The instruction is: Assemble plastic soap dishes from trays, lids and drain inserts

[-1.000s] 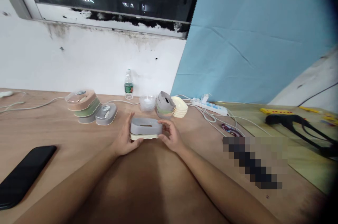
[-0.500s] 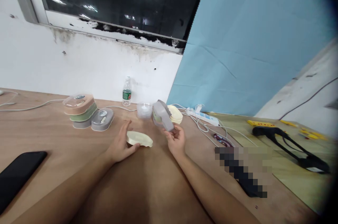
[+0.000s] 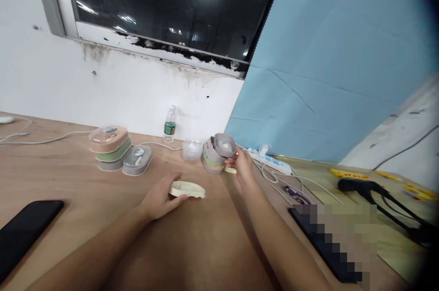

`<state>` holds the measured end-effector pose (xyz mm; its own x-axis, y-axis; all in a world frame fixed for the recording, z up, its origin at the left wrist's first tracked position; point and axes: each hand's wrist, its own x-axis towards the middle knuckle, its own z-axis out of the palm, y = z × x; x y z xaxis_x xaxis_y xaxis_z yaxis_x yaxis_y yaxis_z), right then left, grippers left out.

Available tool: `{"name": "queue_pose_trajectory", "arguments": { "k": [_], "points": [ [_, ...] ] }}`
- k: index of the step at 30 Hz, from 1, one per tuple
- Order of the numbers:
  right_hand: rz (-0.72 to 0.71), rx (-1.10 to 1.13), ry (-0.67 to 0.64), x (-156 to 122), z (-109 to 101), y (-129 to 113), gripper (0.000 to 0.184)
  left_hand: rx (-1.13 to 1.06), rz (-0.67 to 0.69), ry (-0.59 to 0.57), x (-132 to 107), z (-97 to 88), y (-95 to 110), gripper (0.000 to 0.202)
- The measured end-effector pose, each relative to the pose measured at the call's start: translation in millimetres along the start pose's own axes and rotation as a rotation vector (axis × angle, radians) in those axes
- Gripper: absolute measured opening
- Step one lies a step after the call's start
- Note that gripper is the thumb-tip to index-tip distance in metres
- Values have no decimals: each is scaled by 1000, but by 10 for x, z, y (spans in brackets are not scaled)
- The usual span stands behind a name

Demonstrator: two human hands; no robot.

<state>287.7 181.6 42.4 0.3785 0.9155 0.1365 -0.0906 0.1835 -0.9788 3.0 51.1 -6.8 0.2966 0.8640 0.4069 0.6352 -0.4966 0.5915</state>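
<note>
My left hand [image 3: 162, 199] is curved round a cream, shallow oval dish [image 3: 188, 189], with the thumb at its near side and fingers at its left end. The dish stands low over the table. Farther back, my right hand [image 3: 244, 167] holds a grey dish [image 3: 225, 144] by its right side, partly hiding the fingers. The grey dish is tilted with its hollow towards me, against the top of a stack of nested dishes [image 3: 213, 163] in grey, green and peach. A cream piece [image 3: 230, 169] shows under my right hand, the rest hidden.
Lidded oval boxes [image 3: 110, 142] are stacked at left, with a grey lidded box [image 3: 137, 160] beside them. Clear lids [image 3: 192, 150] and a water bottle [image 3: 169, 125] stand near the wall. A power strip [image 3: 272, 163] with cables lies right. A black phone [image 3: 29, 231] is front left.
My right hand has moved the grey dish to the top of the stack and turned its hollow towards me. My left hand keeps the cream dish. The view has shifted slightly.
</note>
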Motion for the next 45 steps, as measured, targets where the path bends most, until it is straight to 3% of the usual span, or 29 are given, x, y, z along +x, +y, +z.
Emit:
{"name": "queue_pose_trajectory", "arguments": {
  "k": [8,13,18,20,24,28,31,35,37,41,45],
  "points": [
    [-67,-286,-59,144,-72,137,28,-10,-3,-39,-10,25,-43,63],
    [-77,-356,-68,150,-100,153,35,-38,-8,-77,3,9,-31,55],
    [-394,-301,73,-125,-218,243,40,-56,-36,-86,20,-25,-1,37],
    [-515,-318,-61,-398,-280,337,40,-93,-71,-52,25,-23,-14,38],
    [-635,-514,-644,-981,-280,451,51,-152,-112,43,23,1,-90,41],
    [-590,-648,-728,-1225,-120,438,27,-156,-76,62,8,33,-154,38],
    [-509,-535,-595,-1152,-92,449,24,-199,-46,111,2,61,-174,43],
    [-443,-176,-79,-871,-224,472,33,-252,-25,154,11,86,-188,47],
    [-410,-53,112,-699,-315,466,36,-219,-46,152,22,86,-187,44],
    [-382,1,286,-384,-502,467,39,-169,-58,112,34,64,-150,39],
    [-433,-133,352,-175,-669,526,43,-94,-12,46,28,35,-97,36]
  ]
}}
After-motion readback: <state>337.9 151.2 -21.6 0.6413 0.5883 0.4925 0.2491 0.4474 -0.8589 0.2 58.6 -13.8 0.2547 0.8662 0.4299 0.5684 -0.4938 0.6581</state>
